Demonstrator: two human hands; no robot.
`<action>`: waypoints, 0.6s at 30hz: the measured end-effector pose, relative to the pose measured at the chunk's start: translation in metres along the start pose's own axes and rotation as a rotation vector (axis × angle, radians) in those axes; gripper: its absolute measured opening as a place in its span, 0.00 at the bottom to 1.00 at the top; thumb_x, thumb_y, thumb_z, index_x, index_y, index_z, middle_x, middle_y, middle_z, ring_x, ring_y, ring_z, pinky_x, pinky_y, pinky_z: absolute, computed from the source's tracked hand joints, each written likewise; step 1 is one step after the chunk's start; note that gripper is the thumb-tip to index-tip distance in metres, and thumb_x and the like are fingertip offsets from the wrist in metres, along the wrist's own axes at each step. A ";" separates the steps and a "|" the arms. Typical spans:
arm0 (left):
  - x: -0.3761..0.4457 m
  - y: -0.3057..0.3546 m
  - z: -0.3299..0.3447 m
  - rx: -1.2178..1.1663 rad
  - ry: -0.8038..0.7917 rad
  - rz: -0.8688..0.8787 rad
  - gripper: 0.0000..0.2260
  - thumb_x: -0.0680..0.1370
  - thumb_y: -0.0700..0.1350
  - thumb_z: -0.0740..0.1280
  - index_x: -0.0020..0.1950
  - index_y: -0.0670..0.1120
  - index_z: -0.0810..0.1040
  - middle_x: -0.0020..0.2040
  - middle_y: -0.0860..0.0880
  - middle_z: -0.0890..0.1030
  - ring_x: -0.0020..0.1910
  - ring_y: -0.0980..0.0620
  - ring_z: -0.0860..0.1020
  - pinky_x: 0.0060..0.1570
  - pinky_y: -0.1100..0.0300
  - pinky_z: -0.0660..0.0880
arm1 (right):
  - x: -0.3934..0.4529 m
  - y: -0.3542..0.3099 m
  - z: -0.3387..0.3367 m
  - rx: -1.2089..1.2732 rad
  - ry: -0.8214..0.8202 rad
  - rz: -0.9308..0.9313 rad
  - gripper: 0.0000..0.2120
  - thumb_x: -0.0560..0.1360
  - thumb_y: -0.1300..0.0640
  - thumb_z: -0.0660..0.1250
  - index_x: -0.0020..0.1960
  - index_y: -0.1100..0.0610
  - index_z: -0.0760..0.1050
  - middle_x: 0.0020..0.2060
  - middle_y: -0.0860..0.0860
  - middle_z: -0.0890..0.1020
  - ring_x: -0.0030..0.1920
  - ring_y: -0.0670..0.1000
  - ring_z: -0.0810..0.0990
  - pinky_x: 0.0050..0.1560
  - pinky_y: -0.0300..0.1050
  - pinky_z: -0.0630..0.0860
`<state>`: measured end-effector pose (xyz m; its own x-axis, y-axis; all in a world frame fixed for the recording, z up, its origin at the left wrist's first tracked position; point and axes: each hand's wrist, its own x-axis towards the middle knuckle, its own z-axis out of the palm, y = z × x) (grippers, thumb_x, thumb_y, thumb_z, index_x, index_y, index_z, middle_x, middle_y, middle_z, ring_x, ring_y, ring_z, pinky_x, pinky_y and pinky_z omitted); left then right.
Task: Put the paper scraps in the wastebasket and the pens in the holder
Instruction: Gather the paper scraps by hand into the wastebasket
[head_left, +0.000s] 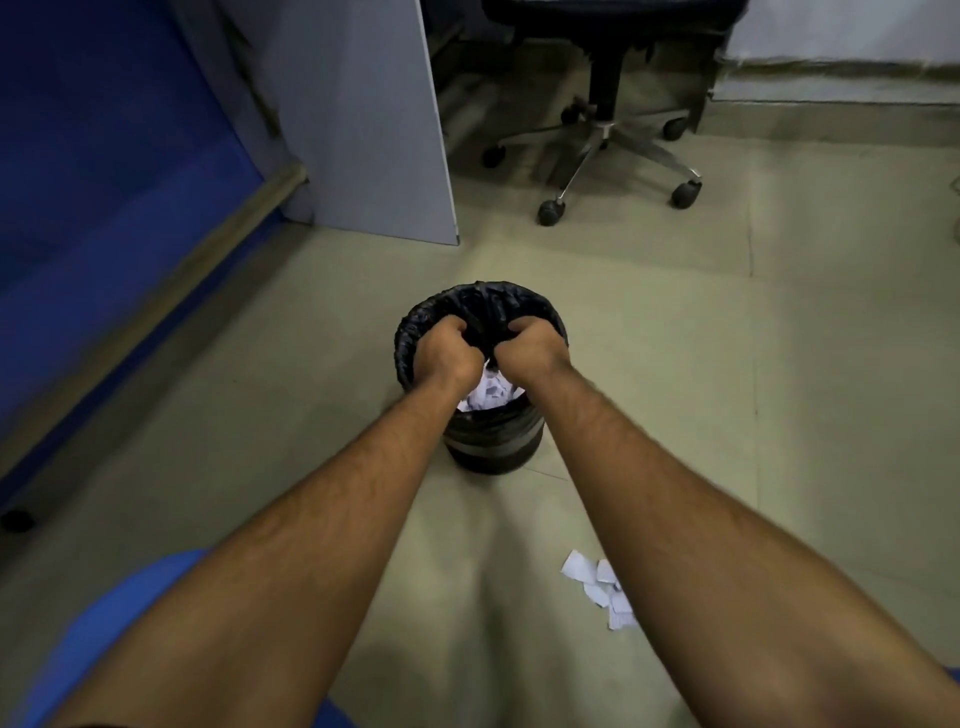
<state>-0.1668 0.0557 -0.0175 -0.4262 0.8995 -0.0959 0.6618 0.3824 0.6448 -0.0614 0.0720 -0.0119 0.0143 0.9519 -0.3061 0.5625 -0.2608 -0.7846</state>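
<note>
A round black wastebasket (492, 442) lined with a black bag stands on the floor in the middle of the view. White paper scraps (487, 395) lie inside it. My left hand (447, 352) and my right hand (531, 347) hang side by side just over its mouth, both curled into fists with knuckles up. A sliver of white paper shows between the two fists. Several more paper scraps (598, 584) lie on the floor near my right forearm. No pens or holder are in view.
A black office chair (608, 130) on castors stands at the back. A grey desk panel (374, 130) rises at the back left, beside a blue partition (104, 182). The floor is pale tile.
</note>
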 end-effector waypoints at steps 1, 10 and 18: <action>-0.004 0.001 0.000 -0.031 0.013 0.000 0.13 0.75 0.39 0.65 0.59 0.46 0.78 0.53 0.46 0.83 0.49 0.45 0.81 0.48 0.57 0.77 | -0.002 0.001 -0.001 0.057 0.032 -0.001 0.20 0.74 0.62 0.66 0.67 0.57 0.75 0.63 0.55 0.80 0.64 0.56 0.78 0.61 0.43 0.73; -0.081 0.024 0.044 -0.151 -0.147 0.264 0.09 0.74 0.39 0.66 0.51 0.45 0.83 0.43 0.49 0.84 0.43 0.51 0.81 0.45 0.69 0.74 | -0.031 0.076 -0.025 0.433 0.482 0.065 0.06 0.73 0.58 0.66 0.48 0.52 0.80 0.43 0.50 0.85 0.46 0.54 0.83 0.50 0.47 0.79; -0.142 -0.038 0.170 0.192 -0.500 0.078 0.21 0.74 0.48 0.67 0.66 0.49 0.70 0.61 0.45 0.78 0.61 0.43 0.76 0.56 0.54 0.74 | -0.085 0.257 -0.007 -0.041 0.236 0.379 0.15 0.74 0.50 0.67 0.59 0.51 0.76 0.57 0.52 0.81 0.58 0.56 0.79 0.55 0.45 0.74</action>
<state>-0.0269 -0.0503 -0.1578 -0.0569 0.8996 -0.4329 0.8006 0.3002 0.5186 0.0871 -0.0747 -0.1838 0.4115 0.8024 -0.4322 0.5137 -0.5959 -0.6173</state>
